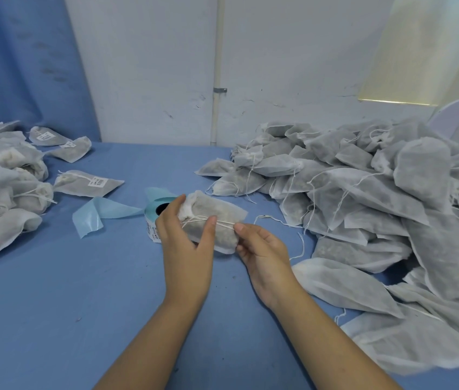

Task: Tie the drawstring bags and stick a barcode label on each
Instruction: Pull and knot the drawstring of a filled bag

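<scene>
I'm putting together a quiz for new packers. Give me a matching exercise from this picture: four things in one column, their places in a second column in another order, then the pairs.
Things
1. held bag
2. label roll
3. labelled bag
4. unlabelled pile

Places
A. lying flat, left of centre
B. heaped along the right side
C. in the grip of the left hand and right hand
D. partly hidden behind the left hand

Pairs: 1-C, 2-D, 3-A, 4-B

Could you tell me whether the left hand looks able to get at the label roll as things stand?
Probably yes: the label roll sits right behind the left hand, nothing between, though its grip is on the bag.
</scene>
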Tool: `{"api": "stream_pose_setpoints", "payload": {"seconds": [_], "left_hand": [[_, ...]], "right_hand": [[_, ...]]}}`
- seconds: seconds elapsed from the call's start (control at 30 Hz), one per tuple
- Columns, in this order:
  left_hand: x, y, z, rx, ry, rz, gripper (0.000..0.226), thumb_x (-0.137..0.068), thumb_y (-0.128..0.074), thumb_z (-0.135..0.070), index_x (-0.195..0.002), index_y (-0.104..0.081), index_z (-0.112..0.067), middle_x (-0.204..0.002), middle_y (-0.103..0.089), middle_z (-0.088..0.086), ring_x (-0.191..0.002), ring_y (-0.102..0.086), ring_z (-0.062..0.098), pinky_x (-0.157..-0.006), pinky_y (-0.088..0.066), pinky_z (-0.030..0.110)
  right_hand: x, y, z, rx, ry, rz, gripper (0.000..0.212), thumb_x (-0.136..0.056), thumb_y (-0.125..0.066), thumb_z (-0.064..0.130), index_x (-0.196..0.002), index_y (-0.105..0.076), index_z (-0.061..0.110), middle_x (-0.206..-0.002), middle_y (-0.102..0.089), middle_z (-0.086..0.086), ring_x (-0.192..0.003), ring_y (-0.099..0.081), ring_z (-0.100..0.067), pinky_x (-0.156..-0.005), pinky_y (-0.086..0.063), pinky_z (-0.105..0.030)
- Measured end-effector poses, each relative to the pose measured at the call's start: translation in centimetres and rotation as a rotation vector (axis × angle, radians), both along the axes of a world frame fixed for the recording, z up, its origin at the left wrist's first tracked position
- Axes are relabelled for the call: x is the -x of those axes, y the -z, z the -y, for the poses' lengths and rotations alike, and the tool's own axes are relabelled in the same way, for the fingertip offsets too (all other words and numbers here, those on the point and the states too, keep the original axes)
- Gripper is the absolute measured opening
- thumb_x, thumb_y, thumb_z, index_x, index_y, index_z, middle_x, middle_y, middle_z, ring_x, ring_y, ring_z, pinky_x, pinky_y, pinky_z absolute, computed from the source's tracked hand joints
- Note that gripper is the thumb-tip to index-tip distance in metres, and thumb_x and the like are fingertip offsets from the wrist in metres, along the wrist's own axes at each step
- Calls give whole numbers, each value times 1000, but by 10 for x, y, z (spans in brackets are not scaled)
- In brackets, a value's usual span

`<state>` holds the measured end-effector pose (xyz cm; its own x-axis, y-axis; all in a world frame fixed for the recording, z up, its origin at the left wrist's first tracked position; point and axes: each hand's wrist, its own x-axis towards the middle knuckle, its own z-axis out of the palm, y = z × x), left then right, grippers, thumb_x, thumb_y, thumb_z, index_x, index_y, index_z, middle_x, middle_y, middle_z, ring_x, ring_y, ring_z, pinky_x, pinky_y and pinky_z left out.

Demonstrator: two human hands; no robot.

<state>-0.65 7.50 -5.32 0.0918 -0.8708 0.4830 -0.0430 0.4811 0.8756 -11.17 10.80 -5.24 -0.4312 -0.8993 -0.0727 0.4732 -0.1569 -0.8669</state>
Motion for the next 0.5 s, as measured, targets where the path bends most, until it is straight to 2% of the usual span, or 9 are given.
{"api": "stream_pose_setpoints", "payload": {"seconds": [0.03, 0.07, 0.1, 0.17, 0.2, 0.27, 0.33, 0.43, 0.5], "left_hand": [[0, -2, -1, -18, 41, -94, 52, -86, -68, -15, -126, -37, -29, -127, -43, -13, -116, -46, -9, -96, -38, 10], [1, -5, -1, -37, 86, -200, 55, -84, -70, -10, -121, -36, -34, -125, -43, -19, -115, -51, -3, -93, -44, 15], [2, -7, -1, -50, 113, -294, 60, -82, -71, -5, -119, -35, -35, -125, -43, -22, -112, -56, -3, -86, -47, 14], [3, -11, 1, -106, 139, -414, 63, -78, -73, -1, -122, -37, -30, -127, -49, -12, -105, -61, 1, -77, -50, 12], [3, -12, 3, -159, 160, -450, 57, -78, -74, -3, -121, -42, -25, -123, -56, -7, -102, -64, 4, -75, -50, 13], [2, -13, 7, -249, 202, -459, 33, -81, -72, -10, -110, -57, -16, -102, -69, -5, -91, -67, 8, -69, -51, 14], [1, -14, 11, -297, 227, -455, 18, -85, -69, -14, -101, -61, -14, -88, -71, -6, -83, -67, 8, -67, -52, 18], [-3, -20, 16, -276, 240, -437, 17, -87, -65, -9, -100, -59, -18, -93, -68, -3, -84, -65, 9, -73, -53, 23], [-11, -24, 20, -217, 206, -315, 22, -85, -65, -5, -97, -59, -22, -94, -67, -3, -83, -64, 6, -73, -52, 21]], "right_hand": [[0, 0, 0, 2, -7, -3, 6, -84, -67, 5, -80, -70, 8, -79, -67, -5, -76, -58, -15, -73, -50, -21], [0, -1, 0, 5, -15, -1, 5, -84, -67, 4, -81, -70, 7, -79, -68, -5, -74, -59, -15, -73, -52, -21], [0, -1, -1, 11, -24, 5, 4, -84, -67, 3, -81, -69, 6, -78, -69, -5, -72, -60, -14, -71, -53, -20], [-1, -1, -1, 30, -45, 16, 5, -83, -67, 1, -80, -69, 5, -75, -70, -4, -66, -62, -11, -66, -53, -18], [-1, -1, -2, 39, -58, 17, 5, -83, -67, 1, -80, -69, 4, -73, -69, -4, -65, -63, -11, -65, -53, -17], [-4, -2, -2, 52, -93, 12, 4, -82, -67, 1, -80, -68, 4, -73, -69, -3, -65, -64, -10, -65, -53, -17], [-9, -2, -2, 62, -128, -10, 5, -82, -68, 1, -78, -68, 5, -72, -69, -3, -65, -64, -9, -65, -53, -17], [-13, -2, -2, 12, -115, -226, 11, -80, -73, 7, -74, -67, 14, -71, -69, 1, -65, -62, -10, -64, -51, -17], [-16, 0, -1, -50, -67, -424, 16, -80, -73, 9, -73, -62, 18, -66, -67, 9, -57, -57, -7, -56, -46, -14]]}}
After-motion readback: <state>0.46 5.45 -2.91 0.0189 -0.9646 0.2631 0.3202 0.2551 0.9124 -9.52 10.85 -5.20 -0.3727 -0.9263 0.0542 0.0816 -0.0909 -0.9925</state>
